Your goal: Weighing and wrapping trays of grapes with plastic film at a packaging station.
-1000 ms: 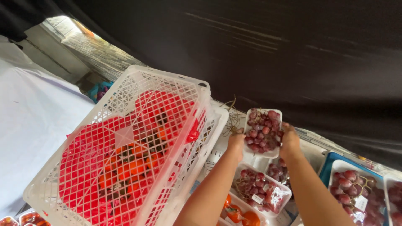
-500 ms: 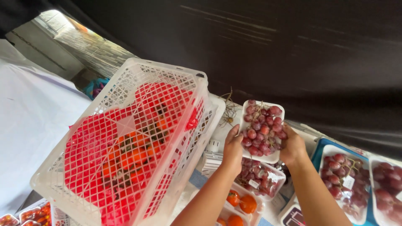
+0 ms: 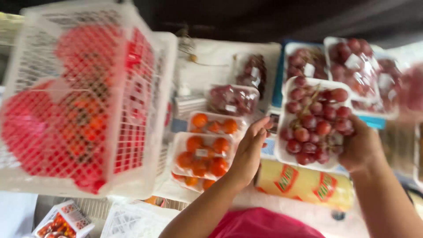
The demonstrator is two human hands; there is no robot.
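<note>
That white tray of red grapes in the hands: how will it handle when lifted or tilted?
The tray of red grapes looks like thin foam, so it probably flexes if held by one edge; the right hand grips its side and the left hand is open beside it. The round grapes could roll if the wrap is loose. Likely light but bruisable.

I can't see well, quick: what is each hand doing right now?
Left hand: open, fingers up beside the tray of red grapes; contact unclear.
Right hand: closed on the tray's right edge, holding it up.
</note>
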